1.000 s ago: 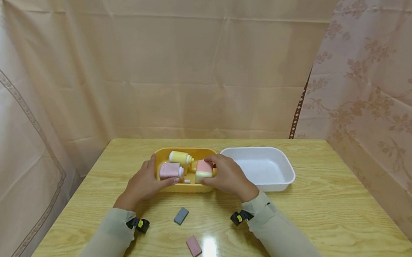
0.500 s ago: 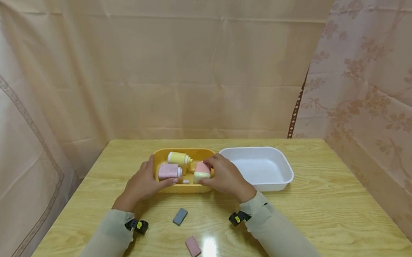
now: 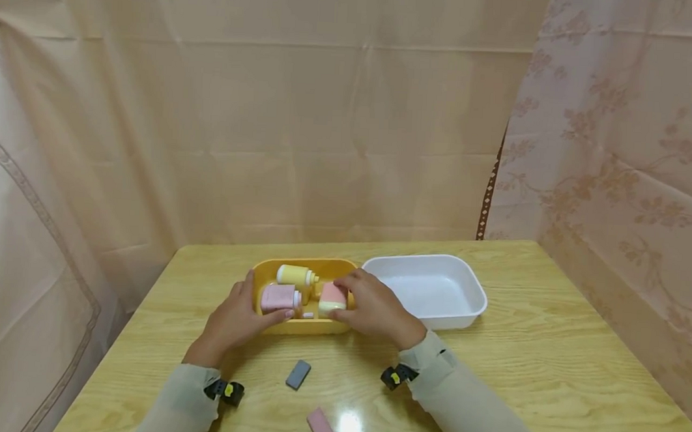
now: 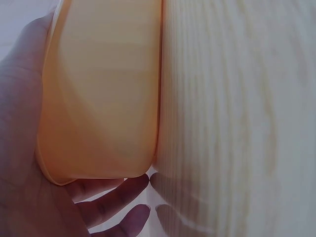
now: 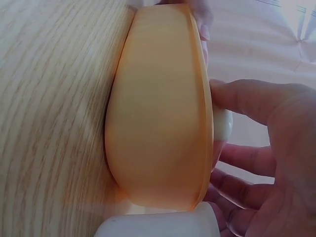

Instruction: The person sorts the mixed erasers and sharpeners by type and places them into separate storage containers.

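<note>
A yellow plastic tray [image 3: 311,328] stands on the table with several things in it. My left hand [image 3: 231,321] grips its left end, thumb over the front rim; in the left wrist view the fingers wrap the end wall [image 4: 108,98]. Inside lie a pink bottle [image 3: 278,298] with a white neck and a yellow bottle [image 3: 294,275] behind it. At the tray's right end, my right hand [image 3: 379,309] holds a rounded pink-and-cream container [image 3: 333,300] between thumb and fingers. From the right wrist, its cream part [image 5: 223,124] shows above the rim.
A white tray [image 3: 434,318] stands just right of the yellow one. On the table in front lie a grey block [image 3: 298,375] and a pink block [image 3: 320,427]. A small white piece [image 3: 308,315] lies inside the yellow tray. Curtains hang behind and at both sides.
The head view has tilted up and shifted slightly, so everything sits a little lower and further left in it. Both hands keep their holds on the tray and the pink-and-cream container.
</note>
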